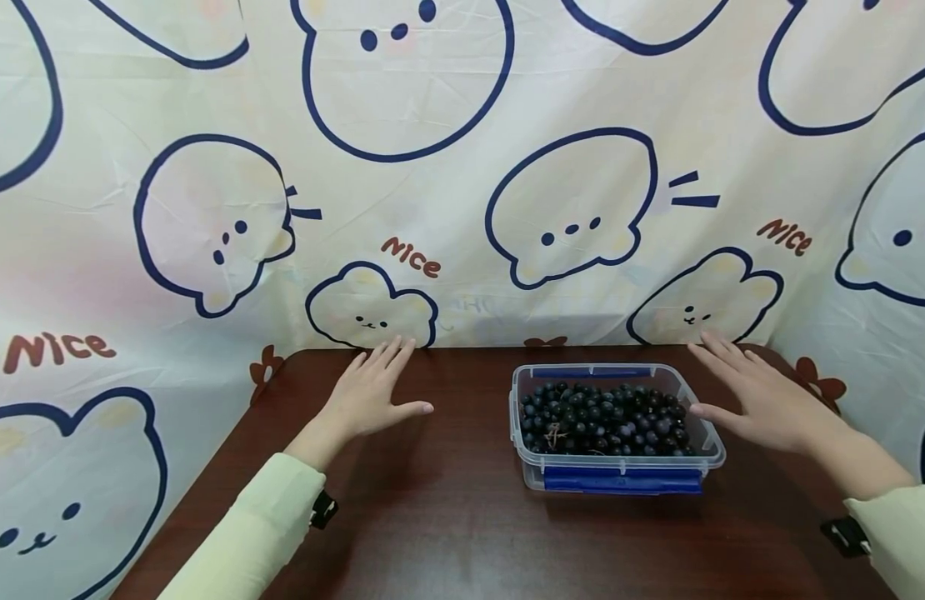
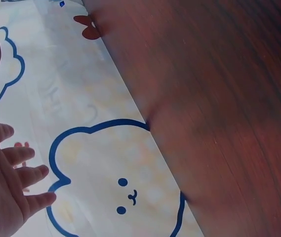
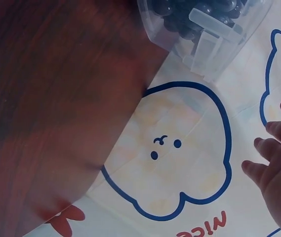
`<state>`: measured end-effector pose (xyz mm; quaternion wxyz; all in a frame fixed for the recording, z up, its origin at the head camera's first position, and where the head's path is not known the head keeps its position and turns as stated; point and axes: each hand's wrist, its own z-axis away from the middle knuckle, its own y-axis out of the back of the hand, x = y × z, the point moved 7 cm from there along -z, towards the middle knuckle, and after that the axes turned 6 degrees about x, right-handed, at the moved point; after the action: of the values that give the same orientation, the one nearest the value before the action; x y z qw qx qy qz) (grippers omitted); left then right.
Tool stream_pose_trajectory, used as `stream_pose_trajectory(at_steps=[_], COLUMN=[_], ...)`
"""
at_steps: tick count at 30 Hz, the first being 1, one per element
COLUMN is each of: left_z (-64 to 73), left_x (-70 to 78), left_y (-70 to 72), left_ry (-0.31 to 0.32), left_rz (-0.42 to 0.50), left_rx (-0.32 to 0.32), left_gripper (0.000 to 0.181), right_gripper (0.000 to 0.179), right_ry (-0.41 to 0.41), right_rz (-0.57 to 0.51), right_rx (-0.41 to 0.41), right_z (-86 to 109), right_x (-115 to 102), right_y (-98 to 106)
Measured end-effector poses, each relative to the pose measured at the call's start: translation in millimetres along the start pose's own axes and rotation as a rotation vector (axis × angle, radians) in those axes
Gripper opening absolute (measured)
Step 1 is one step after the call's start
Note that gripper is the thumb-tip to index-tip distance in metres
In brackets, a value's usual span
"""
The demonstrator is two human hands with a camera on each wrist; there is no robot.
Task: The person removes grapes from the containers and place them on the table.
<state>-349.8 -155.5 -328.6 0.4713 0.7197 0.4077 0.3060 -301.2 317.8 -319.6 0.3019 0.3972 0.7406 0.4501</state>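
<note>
A clear plastic box (image 1: 533, 475) with blue clips stands on the right half of the table, without a lid on top. Dark grapes (image 1: 605, 417) fill much of it, with a bit of brown stem showing near the front left. My left hand (image 1: 372, 392) is held over the table left of the box, fingers spread and holding nothing. Beside the box's right side is my right hand (image 1: 770, 400), its fingers straight and its thumb overlapping the rim in the head view. In the right wrist view, the box corner (image 3: 214, 34) shows at the top.
The dark brown wooden table (image 1: 447, 533) ends at a pale cloth backdrop (image 1: 462, 200) printed with blue-outlined bears. The cloth also hangs along the left and right sides. A dark wrist device (image 1: 323, 508) sits at the left sleeve, another device (image 1: 845, 536) at the right.
</note>
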Motion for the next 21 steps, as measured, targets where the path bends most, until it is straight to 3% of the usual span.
stream_pose_trajectory(at_steps=[12, 21], left_z=[-2.3, -3.6], left_x=[16.3, 33.5], left_y=[0.5, -3.1], left_ry=[-0.078, -0.135], left_rz=[0.007, 0.012], left_rx=[0.054, 0.053], left_gripper=[0.096, 0.094], right_gripper=[0.08, 0.079], right_ry=[-0.051, 0.1], right_rz=[-0.041, 0.015], right_rx=[0.026, 0.105], right_z=[13.4, 23.5], right_x=[-1, -12], right_y=[-1, -4])
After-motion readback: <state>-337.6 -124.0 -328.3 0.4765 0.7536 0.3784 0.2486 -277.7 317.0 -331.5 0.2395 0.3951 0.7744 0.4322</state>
